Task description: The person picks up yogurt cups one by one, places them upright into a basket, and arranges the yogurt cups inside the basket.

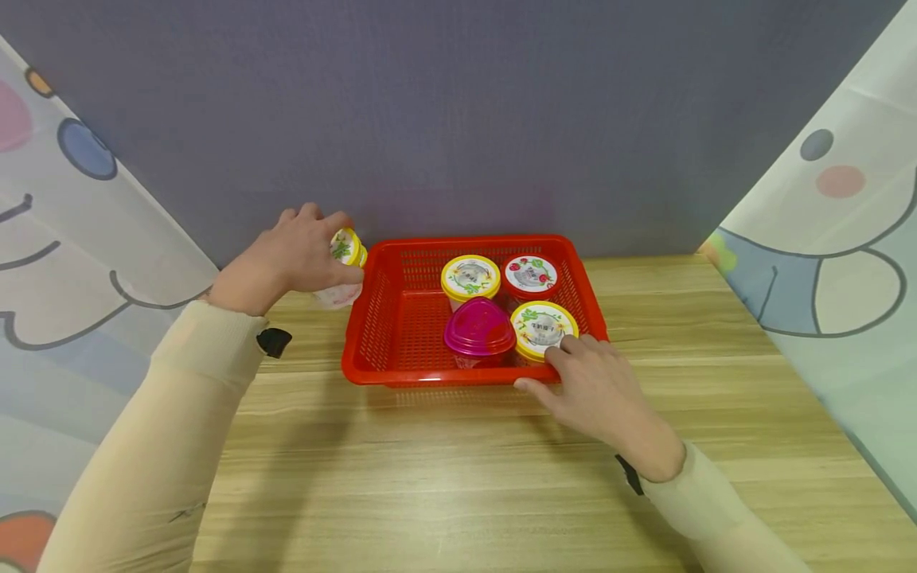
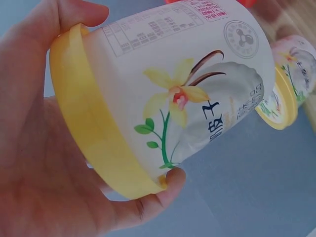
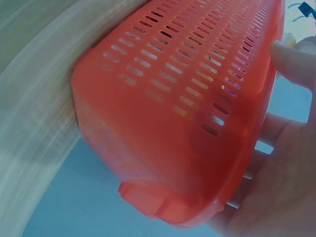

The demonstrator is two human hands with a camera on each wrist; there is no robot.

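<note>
My left hand [image 1: 311, 251] grips a white cup with a yellow lid [image 1: 348, 247] just outside the left wall of a red plastic basket [image 1: 372, 318]. The cup is tilted. Up close, my fingers [image 2: 168, 180] curl round the yellow lid [image 2: 89, 123], and the cup's body [image 2: 197, 84] shows a flower print. My right hand [image 1: 566, 372] holds the basket's front right rim, fingers on the rim beside a yellow-lidded cup [image 1: 543, 326]. From the right wrist, the basket's slotted wall [image 3: 187, 98] fills the view, with a fingertip [image 3: 294, 59] over its edge.
The basket also holds a magenta-lidded cup [image 1: 478, 328], a second yellow-lidded cup [image 1: 470, 277] and a red-lidded cup [image 1: 530, 274]. It stands on a wooden table [image 1: 458, 477], near a grey back wall [image 1: 458, 119]. Printed curtains [image 1: 824, 239] hang on both sides.
</note>
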